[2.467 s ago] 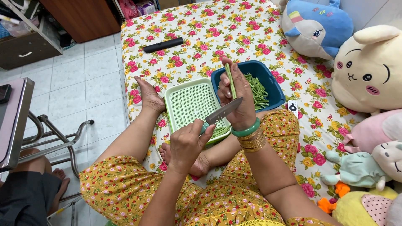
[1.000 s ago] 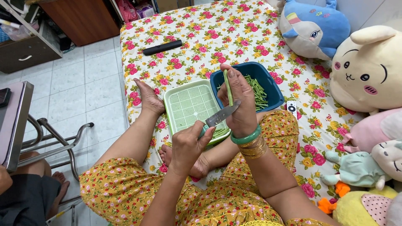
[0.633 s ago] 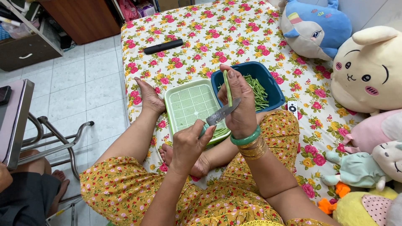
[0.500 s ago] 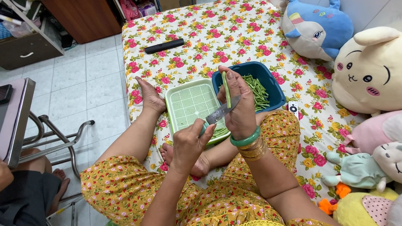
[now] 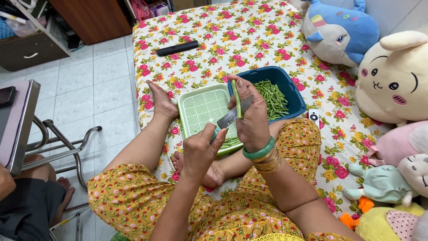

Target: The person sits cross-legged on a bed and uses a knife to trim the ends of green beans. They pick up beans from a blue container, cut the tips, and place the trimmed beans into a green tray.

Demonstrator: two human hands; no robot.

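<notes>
Sitting cross-legged on a bed (image 5: 267,40) covered in a flowered sheet, a person is working over their lap with both hands. The left hand (image 5: 200,151) is curling its fingers fully around the handle of a small knife (image 5: 229,119), whose blade is angling up toward one o'clock and meeting a green bean (image 5: 237,99). The right hand (image 5: 252,116) is pinching that bean upright between thumb and fingertips, the remaining fingers folding loosely behind it; green and gold bangles (image 5: 263,156) are circling the wrist.

Directly beneath the hands, a light green strainer tray (image 5: 200,107) is lying on the sheet, with a few cut bean pieces showing at its near edge. At two o'clock from the tray, touching its corner, a dark blue tub (image 5: 292,96) is holding a heap of whole green beans (image 5: 272,98). A bare foot (image 5: 162,100) is resting at nine o'clock of the tray.

Farther off at eleven o'clock, a black remote control (image 5: 177,48) is lying on the sheet. Plush toys (image 5: 392,80) are crowding the bed's three o'clock side. At nine o'clock, on the tiled floor (image 5: 89,89), a metal-framed bench (image 5: 18,125) is standing, and another person's leg (image 5: 40,196) is showing beneath it.
</notes>
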